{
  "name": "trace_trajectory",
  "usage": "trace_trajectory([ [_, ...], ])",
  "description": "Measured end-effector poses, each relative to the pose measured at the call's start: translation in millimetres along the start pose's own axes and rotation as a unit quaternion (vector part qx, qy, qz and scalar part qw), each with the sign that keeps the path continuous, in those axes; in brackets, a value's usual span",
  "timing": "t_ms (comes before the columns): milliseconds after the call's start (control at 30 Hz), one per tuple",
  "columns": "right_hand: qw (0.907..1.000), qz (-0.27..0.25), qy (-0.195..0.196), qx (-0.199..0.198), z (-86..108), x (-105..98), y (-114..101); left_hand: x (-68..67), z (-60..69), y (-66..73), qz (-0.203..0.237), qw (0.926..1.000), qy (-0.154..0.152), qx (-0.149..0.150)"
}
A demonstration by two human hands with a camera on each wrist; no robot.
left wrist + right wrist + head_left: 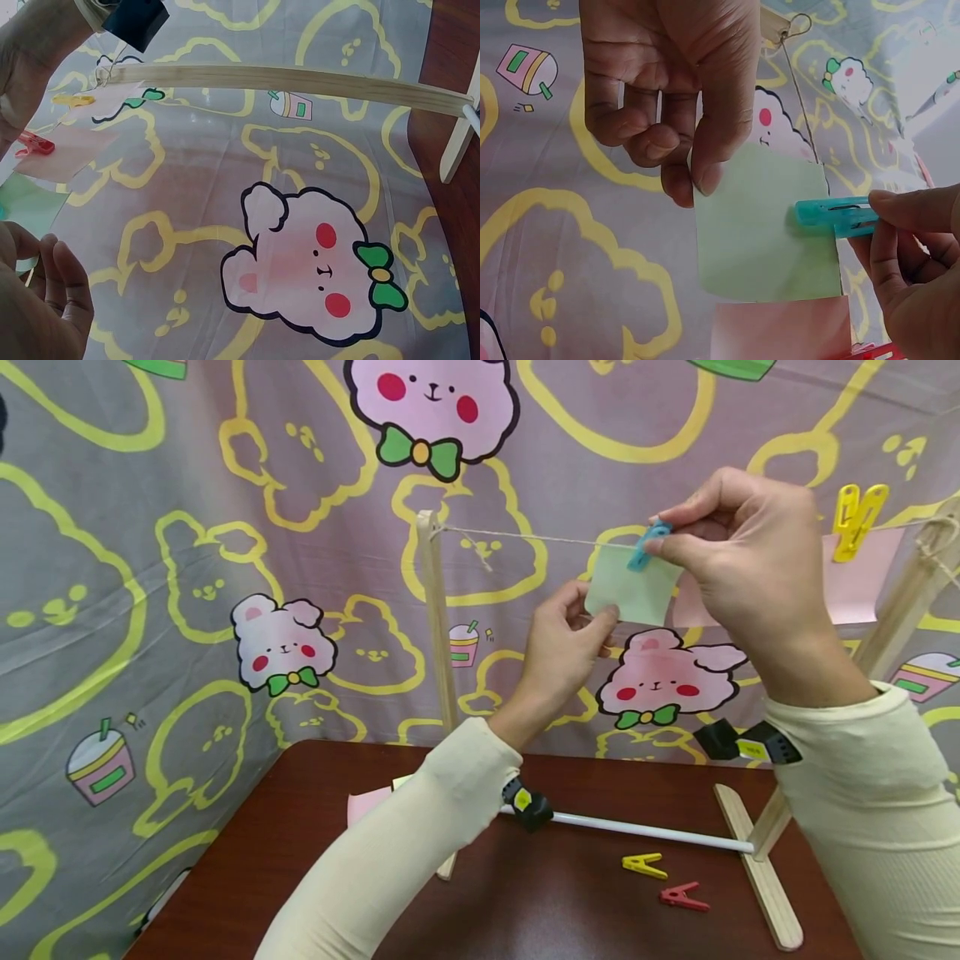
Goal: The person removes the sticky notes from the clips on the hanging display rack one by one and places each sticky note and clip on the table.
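1. One lower corner of the green paper (637,589) is pinched between the thumb and fingers of my left hand (566,639).
2. My right hand (757,547), higher up, pinches the outer end of the blue clothespin (648,545) between thumb and fingers. The clothespin's other end overlaps the paper at its top edge; I cannot tell whether it grips there.
3. The green paper is between my hands, with its top edge along the string (525,536).
4. Behind and beyond my right hand, two pink sheets hang from the same string. The farther sheet (862,577) has a yellow clothespin (855,527) on it; the nearer sheet (67,154), next to the green paper, has a red clothespin (36,142).
5. A wooden post (435,627) holds the string up to the left of my left hand, and another post (900,602) stands to the right of my right hand.
6. Below my hands, on the desk (540,885), lie a loose yellow clothespin (636,864) and a loose red clothespin (675,896), near each other, in front of a white rod (645,828).
7. Past my left forearm, a pink paper (366,804) on the desk is partly hidden.
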State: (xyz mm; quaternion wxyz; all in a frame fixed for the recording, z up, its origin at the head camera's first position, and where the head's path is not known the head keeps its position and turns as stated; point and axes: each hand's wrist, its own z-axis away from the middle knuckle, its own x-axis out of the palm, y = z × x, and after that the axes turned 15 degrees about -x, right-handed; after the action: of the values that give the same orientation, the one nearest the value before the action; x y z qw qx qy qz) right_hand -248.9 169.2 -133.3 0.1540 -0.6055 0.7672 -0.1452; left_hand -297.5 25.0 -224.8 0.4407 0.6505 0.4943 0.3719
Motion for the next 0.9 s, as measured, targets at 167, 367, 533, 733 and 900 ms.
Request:
trace_trajectory([
  [167, 0.9982, -0.057, 0.017, -0.012, 0.1, -0.2, 0.8, 0.1, 0.1, 0.5, 0.000, 1.0000, 0.004, -0.006],
  [367, 0.9963, -0.076, 0.030, -0.025, -0.2, 0.3, -0.3, 1.7, -1.1, 0.3, -0.002, 0.9998, 0.013, -0.012],
  [533, 0.9922, -0.108, 0.045, -0.041, -0.8, 1.2, -0.8, 0.7, -0.8, -0.5, -0.006, 0.9995, 0.023, -0.019],
  [733, 0.9873, -0.138, 0.062, -0.048, -0.9, 1.3, -1.6, -2.7, -0.2, -3.0, -0.008, 0.9993, 0.023, -0.027],
  [900, 0.9859, -0.146, 0.062, -0.052, 0.5, 0.8, -3.9, -5.5, -0.7, -6.3, 0.004, 0.9992, 0.022, -0.034],
])
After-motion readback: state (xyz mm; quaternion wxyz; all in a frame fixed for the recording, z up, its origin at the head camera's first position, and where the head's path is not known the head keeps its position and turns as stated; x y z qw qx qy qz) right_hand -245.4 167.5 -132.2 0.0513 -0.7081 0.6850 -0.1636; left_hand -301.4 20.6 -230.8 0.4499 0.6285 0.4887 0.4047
